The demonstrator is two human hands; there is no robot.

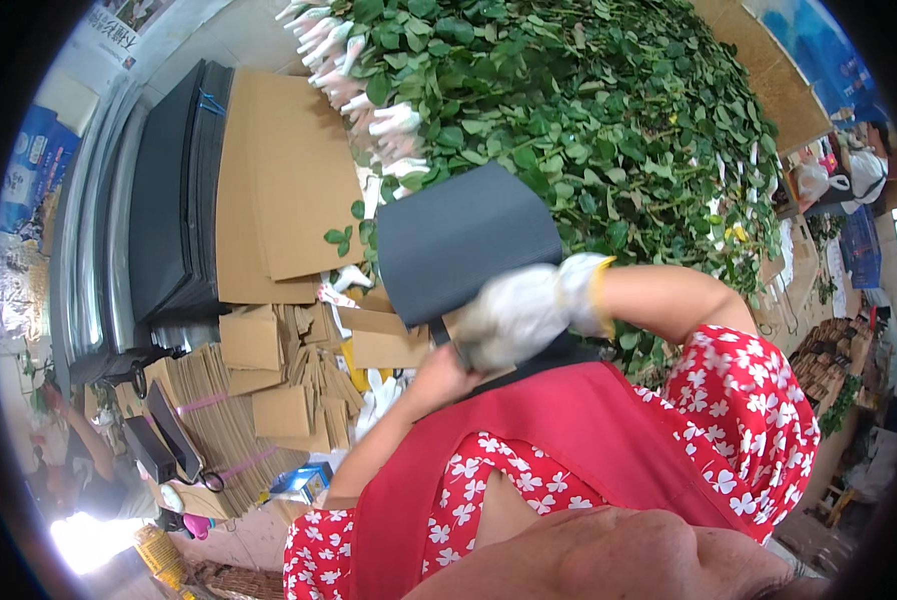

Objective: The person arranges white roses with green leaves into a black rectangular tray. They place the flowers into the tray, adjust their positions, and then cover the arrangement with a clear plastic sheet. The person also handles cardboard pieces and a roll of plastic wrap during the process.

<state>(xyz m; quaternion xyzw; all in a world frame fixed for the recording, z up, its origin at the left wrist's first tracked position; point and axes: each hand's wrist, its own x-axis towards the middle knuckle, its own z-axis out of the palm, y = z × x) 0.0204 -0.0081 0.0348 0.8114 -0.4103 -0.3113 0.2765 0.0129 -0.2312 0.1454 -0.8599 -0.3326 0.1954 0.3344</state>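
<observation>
A dark grey corrugated sheet [467, 236], curved into a wrap, lies in front of my chest. My bare left hand [448, 379] is closed at its lower end, beside a dark strip and some brown cardboard. My right hand [512, 315], in a white work glove with a yellow cuff edge, is motion-blurred against the lower right of the wrap, close to my left fingers; its fingers cannot be made out. Beyond the wrap lies a large heap of leafy green stems [568, 112], with white sleeved heads [396, 120] along its left side.
Large cardboard sheets [291, 180] and a stack of dark sheets [167, 195] lie at the left. Small cardboard pieces [298, 375] are piled nearer, with scissors [212, 480] beside them. Another person's arm [92, 435] shows at the far left. Brown bundles [831, 360] stand at right.
</observation>
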